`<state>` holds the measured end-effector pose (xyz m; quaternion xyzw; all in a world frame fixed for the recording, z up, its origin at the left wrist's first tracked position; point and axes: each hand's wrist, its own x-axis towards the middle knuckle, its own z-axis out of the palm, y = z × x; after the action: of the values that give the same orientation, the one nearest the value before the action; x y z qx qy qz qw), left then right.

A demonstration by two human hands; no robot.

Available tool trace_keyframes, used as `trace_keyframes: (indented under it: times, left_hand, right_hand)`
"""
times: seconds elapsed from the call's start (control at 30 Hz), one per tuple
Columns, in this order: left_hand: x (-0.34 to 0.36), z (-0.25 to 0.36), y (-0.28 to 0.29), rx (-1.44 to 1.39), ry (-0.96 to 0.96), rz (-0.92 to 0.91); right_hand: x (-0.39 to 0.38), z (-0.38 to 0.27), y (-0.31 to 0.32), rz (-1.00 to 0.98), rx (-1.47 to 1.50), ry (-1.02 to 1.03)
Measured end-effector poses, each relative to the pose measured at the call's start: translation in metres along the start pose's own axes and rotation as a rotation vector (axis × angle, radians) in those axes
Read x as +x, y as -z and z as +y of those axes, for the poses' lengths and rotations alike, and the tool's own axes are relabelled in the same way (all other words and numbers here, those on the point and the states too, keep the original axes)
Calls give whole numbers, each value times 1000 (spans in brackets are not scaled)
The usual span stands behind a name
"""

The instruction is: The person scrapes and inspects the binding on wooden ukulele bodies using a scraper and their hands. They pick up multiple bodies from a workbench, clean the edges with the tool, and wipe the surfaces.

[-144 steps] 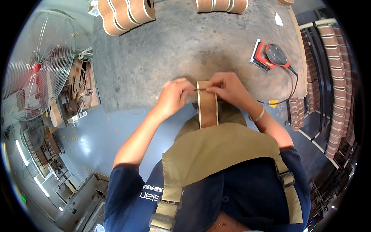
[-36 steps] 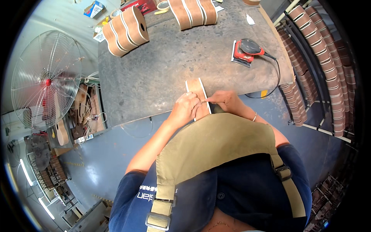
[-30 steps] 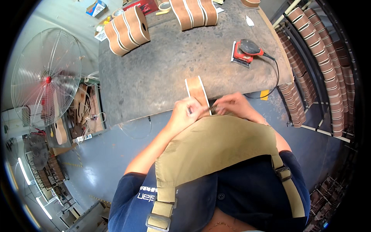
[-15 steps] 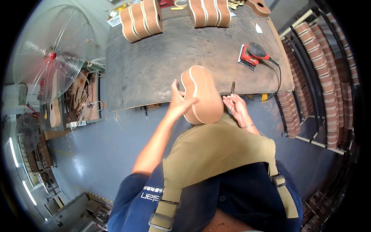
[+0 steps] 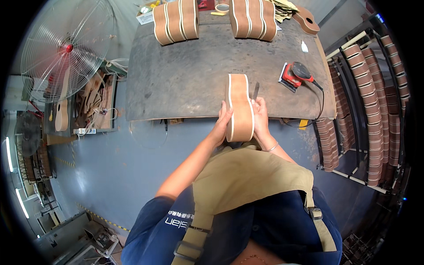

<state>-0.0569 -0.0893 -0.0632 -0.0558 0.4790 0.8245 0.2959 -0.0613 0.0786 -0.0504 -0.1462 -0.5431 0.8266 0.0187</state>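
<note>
A small ukulele body (image 5: 240,110) of reddish-brown wood stands on edge over the table's front edge, its curved side up and white binding along both rims. My left hand (image 5: 222,123) is closed against its left face, fingers near the waist. On the opposite face rests my right hand (image 5: 260,115), with a narrow dark blade-like tool (image 5: 256,90) pointing up and away from its fingers. The tool's lower end is hidden in that hand, and the palm is partly covered by the body.
On the dark worktable (image 5: 185,75) a red sander (image 5: 295,76) lies at the right, its cord hanging over the edge. Ukulele bodies (image 5: 176,22) stand in two rows at the back, near a small white bottle (image 5: 304,47). Racks of wooden parts (image 5: 366,110) flank the right; a large fan (image 5: 68,48) the left.
The ukulele body has turned from its broad face showing to its side facing up. My right hand has moved up against it, still with the blade-like tool.
</note>
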Motion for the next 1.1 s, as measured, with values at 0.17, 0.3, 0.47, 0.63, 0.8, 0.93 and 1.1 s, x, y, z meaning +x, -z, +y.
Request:
trace_keyframes:
  times: [0.17,0.3,0.47,0.63,0.8,0.93,1.1]
  left_hand:
    - [-8,11,5,392,-57,-100]
    - [-16,-13,25,745,-210,-195]
    - [-34,1,23,713,-117,-248]
    - [-17,17,23,681,49,-124]
    - [32,46,40,948,-162,91]
    - [68,112,26,1141,-344,199]
    - [107,136,45,1163,-324,-16]
  right_hand:
    - [-13,25,4,65,-272,83]
    - [-32,36,15,34,-422,57]
    - [-21,38,23,14,-528,70]
    - [21,7,23,103,-566,140]
    - [74,-36,14,-1,-845,211]
    - [113,-44,2,-263,-899,111]
    - [147,-42,-14,-548,-959,-33]
